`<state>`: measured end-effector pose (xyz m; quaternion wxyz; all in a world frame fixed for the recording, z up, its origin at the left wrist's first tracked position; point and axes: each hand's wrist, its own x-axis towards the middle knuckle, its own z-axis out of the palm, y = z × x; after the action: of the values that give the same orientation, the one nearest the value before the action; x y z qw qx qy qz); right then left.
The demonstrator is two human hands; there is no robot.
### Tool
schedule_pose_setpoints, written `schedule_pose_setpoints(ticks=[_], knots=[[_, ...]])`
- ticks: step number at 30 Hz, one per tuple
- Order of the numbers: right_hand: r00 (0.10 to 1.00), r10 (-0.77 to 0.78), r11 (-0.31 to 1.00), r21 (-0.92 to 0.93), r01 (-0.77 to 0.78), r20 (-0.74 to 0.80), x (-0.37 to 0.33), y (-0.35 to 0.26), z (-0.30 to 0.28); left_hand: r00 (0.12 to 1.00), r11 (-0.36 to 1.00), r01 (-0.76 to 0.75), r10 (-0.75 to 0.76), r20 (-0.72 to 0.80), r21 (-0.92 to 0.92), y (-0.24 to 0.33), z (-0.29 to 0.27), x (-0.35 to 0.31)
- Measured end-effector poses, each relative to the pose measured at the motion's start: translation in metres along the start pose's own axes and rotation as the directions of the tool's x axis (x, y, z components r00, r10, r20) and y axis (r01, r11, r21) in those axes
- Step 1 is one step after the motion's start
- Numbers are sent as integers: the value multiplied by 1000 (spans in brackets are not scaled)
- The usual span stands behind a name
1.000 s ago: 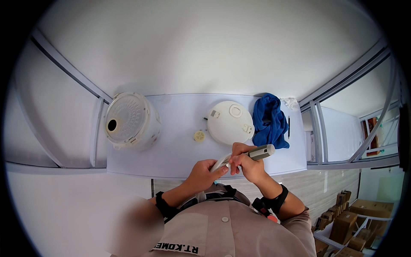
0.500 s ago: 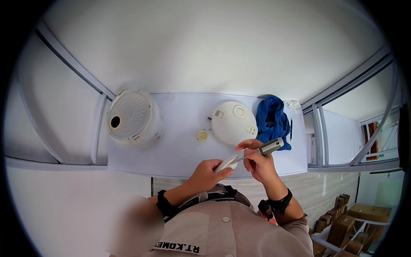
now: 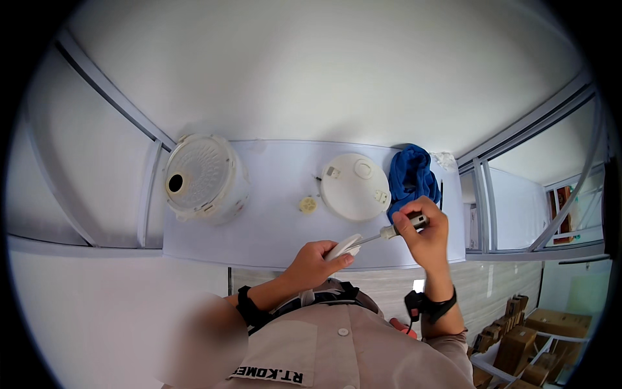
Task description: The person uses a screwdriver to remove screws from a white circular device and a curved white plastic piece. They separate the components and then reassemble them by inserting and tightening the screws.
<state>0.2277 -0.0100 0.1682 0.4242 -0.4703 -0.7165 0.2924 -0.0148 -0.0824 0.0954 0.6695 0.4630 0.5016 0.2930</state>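
Observation:
Near the table's front edge, my left hand (image 3: 314, 264) grips a small white round disc (image 3: 343, 247), tilted up on its edge. Fingers wrapped round the handle, my right hand (image 3: 424, 230) holds a screwdriver (image 3: 389, 231) with a grey and white grip. Its thin metal shaft points left and down, and the tip meets the disc's face, though the exact contact spot is too small to make out. Just beyond lies a large white round lid (image 3: 353, 191) with small fittings on it. To its left sits a small yellowish round part (image 3: 307, 205).
A whitish translucent tub (image 3: 223, 194) with a ribbed cover and dark hole stands at the table's left end. A blue cloth (image 3: 411, 178) lies bunched at the right, beside a thin dark pen-like item (image 3: 442, 194). Cardboard boxes (image 3: 518, 347) are stacked at lower right.
My right hand has shifted right and closed round the screwdriver's handle, having held it nearer the shaft. The shaft shows more fully. My left hand and the disc stay put.

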Motion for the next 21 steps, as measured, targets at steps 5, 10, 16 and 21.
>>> schedule_pose_setpoints(ticks=[5,10,16,21], knots=[[878,-16,877,-415,243,479,17,-46,-30,999,1000,-28,28,30,2,-9,-1,-1],[728,-1,759,-473,446,685,17,-64,-34,982,978,62,-25,188,-197,-12,-8,-2],[739,13,742,-501,445,674,4,-63,-34,970,968,128,-77,229,-217,-4,-10,-9],[782,28,776,-507,375,622,-7,-59,-34,974,977,98,-56,217,-190,-1,-6,-7]])
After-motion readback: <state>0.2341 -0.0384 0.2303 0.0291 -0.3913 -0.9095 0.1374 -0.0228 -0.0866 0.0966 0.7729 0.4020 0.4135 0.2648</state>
